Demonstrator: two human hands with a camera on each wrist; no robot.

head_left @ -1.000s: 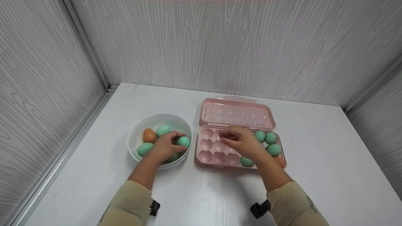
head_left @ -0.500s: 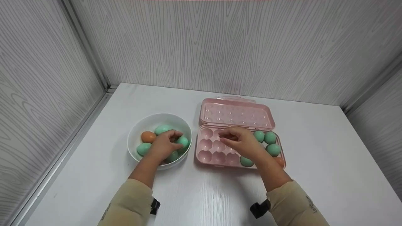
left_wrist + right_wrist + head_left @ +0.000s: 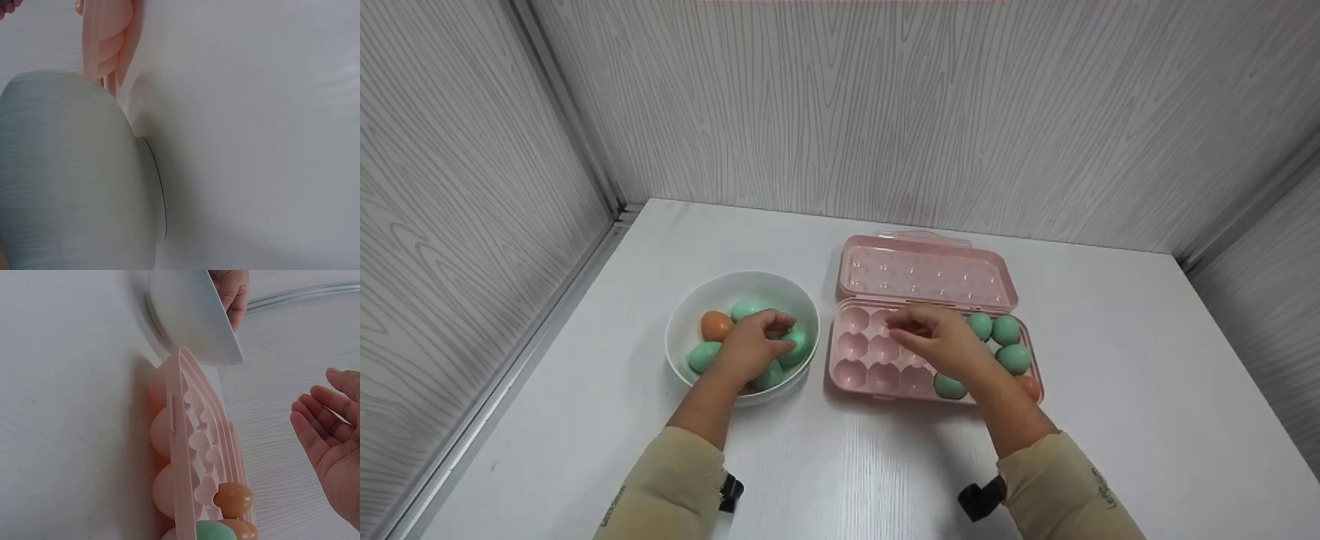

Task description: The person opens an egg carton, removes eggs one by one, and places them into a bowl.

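Note:
In the head view my left hand [image 3: 754, 341] reaches into a white bowl [image 3: 686, 315], its fingers bent loosely. A green egg [image 3: 796, 349] lies just under its thumb and fingertips; whether they touch cannot be told. Other green eggs [image 3: 705, 356] and an orange-brown egg [image 3: 716, 325] surround that hand. My right hand [image 3: 937, 337] hovers over a pink egg carton [image 3: 851, 360], fingers loosely curved and holding nothing. From the right wrist view, the same right hand [image 3: 337, 444] is apart from the carton. Green eggs [image 3: 1014, 358] and an orange-brown egg [image 3: 1027, 386] fill cups at the carton's right end.
The carton's lid [image 3: 926, 270] is folded back behind it, with a clear flap at the far edge. Bowl and carton stand side by side on a white table [image 3: 840, 465]. Wood-grain panels [image 3: 840, 112] rise behind and at both sides.
The green egg near my left fingertips has dropped slightly lower in the bowl, away from between finger and thumb. The orange-brown egg shifted a little. My right hand stays nearly still.

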